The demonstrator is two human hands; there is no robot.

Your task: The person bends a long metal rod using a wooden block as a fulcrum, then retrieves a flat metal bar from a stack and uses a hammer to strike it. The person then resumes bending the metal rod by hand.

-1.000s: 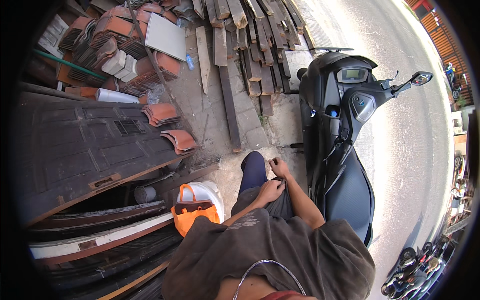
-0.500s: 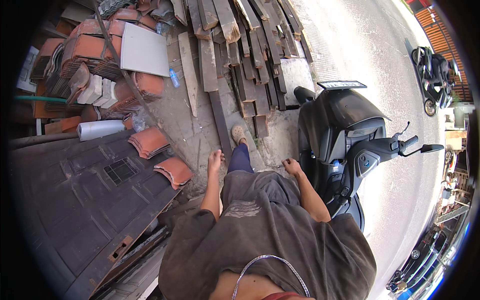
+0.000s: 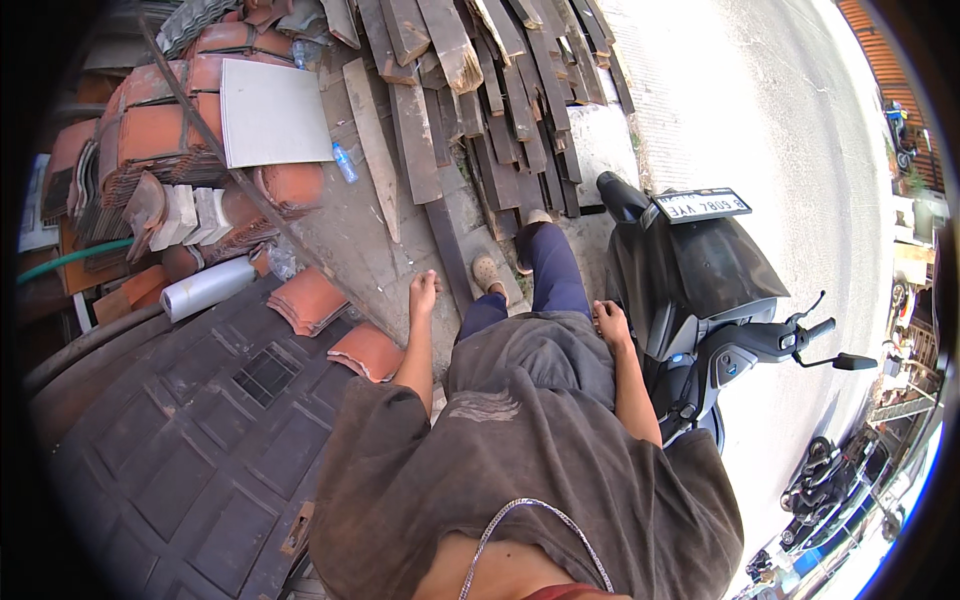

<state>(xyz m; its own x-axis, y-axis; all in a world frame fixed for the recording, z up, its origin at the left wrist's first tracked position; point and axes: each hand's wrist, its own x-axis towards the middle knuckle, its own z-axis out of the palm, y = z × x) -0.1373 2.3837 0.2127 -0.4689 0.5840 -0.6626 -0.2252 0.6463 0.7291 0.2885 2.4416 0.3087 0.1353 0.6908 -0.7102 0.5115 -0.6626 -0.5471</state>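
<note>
My left hand (image 3: pixel 424 291) hangs loosely curled over the paving, with nothing seen in it. Closest to it are two small stacks of orange roof tiles (image 3: pixel 367 350) resting on a dark panelled door (image 3: pixel 190 420), and a long dark plank (image 3: pixel 449 255) on the ground. At my right thigh, my right hand (image 3: pixel 611 322) has its fingers bent in and also looks bare. A black parked scooter (image 3: pixel 700 275) stands just right of that hand. Both feet, in beige clogs (image 3: pixel 487 271), are on the ground beside the plank, the right one farther forward.
Ahead lies a large pile of dark timber beams (image 3: pixel 500 110). Stacked roof tiles (image 3: pixel 160 110), a white board (image 3: pixel 272 112), a white roll (image 3: pixel 208 287) and a plastic bottle (image 3: pixel 345 163) occupy the left. A sunlit road (image 3: pixel 770 130) runs along the right.
My right leg has swung forward, its foot now near the timber. My right hand has drawn back beside the thigh. The motorbike at the upper right has left that spot; another shows lower right.
</note>
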